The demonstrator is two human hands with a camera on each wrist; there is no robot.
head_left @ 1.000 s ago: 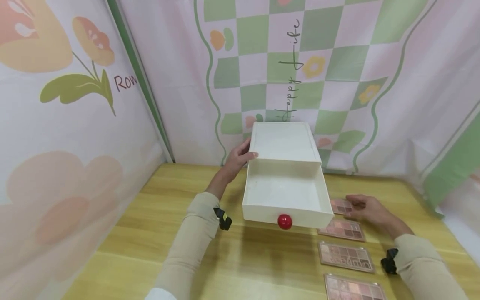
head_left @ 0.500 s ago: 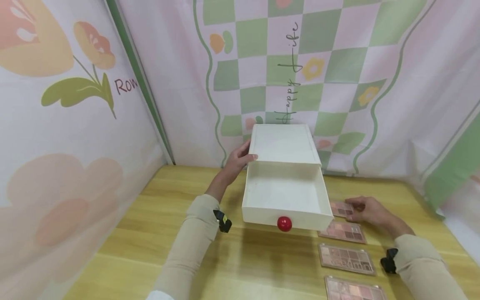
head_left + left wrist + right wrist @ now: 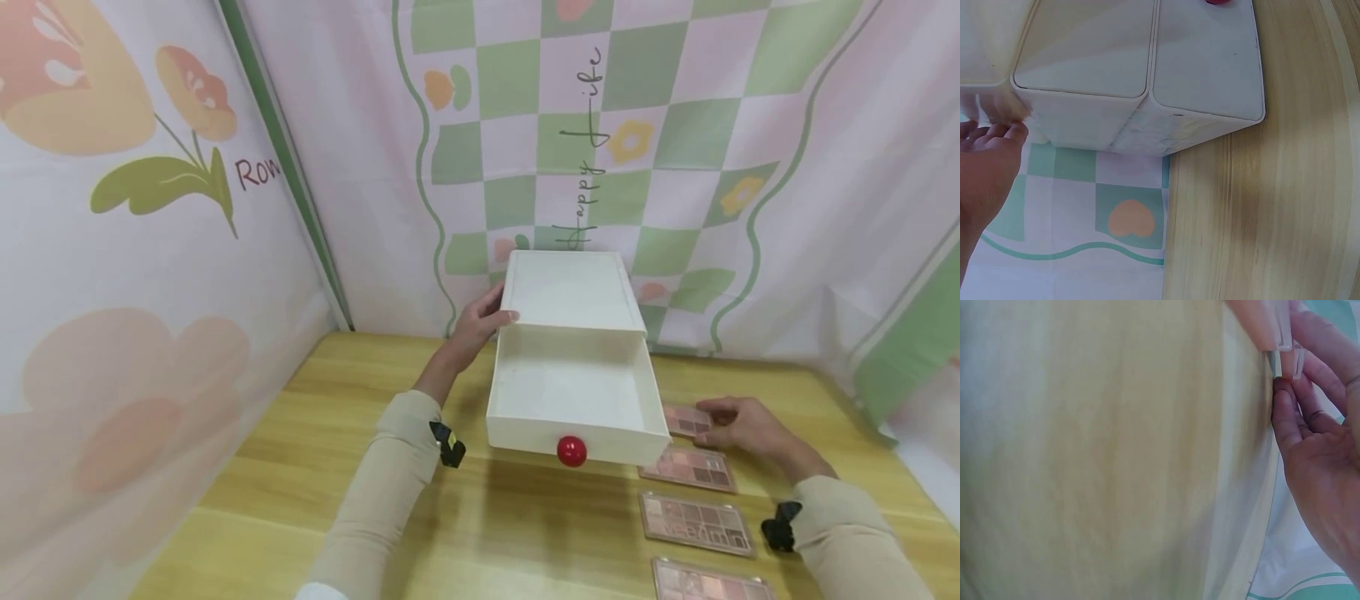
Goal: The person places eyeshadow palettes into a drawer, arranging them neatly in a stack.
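A white drawer cabinet (image 3: 570,292) stands toward the back of the table, its top drawer (image 3: 573,392) pulled out with nothing in it. A red knob (image 3: 572,451) sits on that drawer's front. My left hand (image 3: 476,329) holds the cabinet's left side, thumb over the top edge; in the left wrist view its fingertips (image 3: 1015,131) touch the side wall. To the right of the cabinet, my right hand (image 3: 746,427) pinches the right end of the farthest eyeshadow palette (image 3: 686,419), partly hidden behind the drawer. The right wrist view shows clear palette edges beside the fingers.
Nearer me lie more palettes in a column: one (image 3: 688,468) just in front, another (image 3: 697,522), and a third (image 3: 708,581) cut by the frame's bottom. Lower drawers (image 3: 1207,59) of the cabinet are closed. Printed curtains (image 3: 360,167) hang behind the wooden table (image 3: 315,400).
The view shifts slightly. Both hands keep their places at the cabinet and the far palette, and the drawer stays pulled out.
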